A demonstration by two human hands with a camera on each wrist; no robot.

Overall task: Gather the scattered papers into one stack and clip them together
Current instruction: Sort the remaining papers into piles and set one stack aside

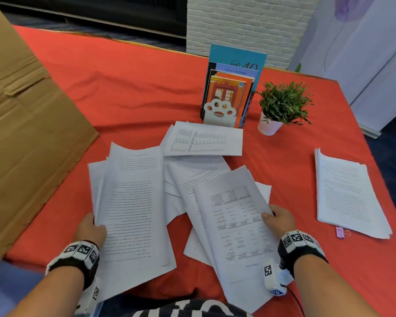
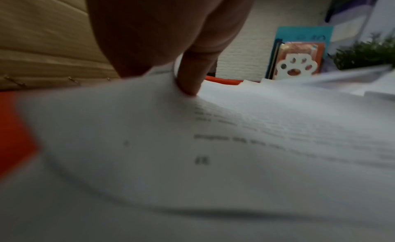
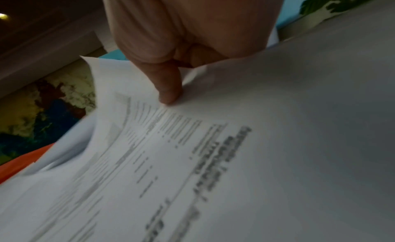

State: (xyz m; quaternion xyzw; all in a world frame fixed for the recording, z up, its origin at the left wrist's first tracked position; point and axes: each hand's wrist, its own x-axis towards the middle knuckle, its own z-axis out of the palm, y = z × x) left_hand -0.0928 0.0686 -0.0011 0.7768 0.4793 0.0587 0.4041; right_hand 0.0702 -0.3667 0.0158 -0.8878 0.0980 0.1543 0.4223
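White printed papers lie scattered on the red tablecloth (image 1: 124, 76). My left hand (image 1: 90, 227) grips the left edge of a lifted bundle of text pages (image 1: 133, 202), thumb on top (image 2: 188, 83). My right hand (image 1: 278, 219) pinches the right edge of another bundle with tables printed on it (image 1: 236, 216), thumb pressed on the top sheet (image 3: 169, 91). More loose sheets (image 1: 204, 139) lie behind and between the two bundles. A separate neat stack (image 1: 348, 193) rests at the right, with a purple binder clip (image 1: 341, 232) at its near edge.
A large cardboard box (image 1: 28, 124) stands along the left. Books in a paw-shaped bookend (image 1: 222, 110) and a small potted plant (image 1: 281, 106) sit behind the papers. A white brick wall (image 1: 238, 24) rises at the back.
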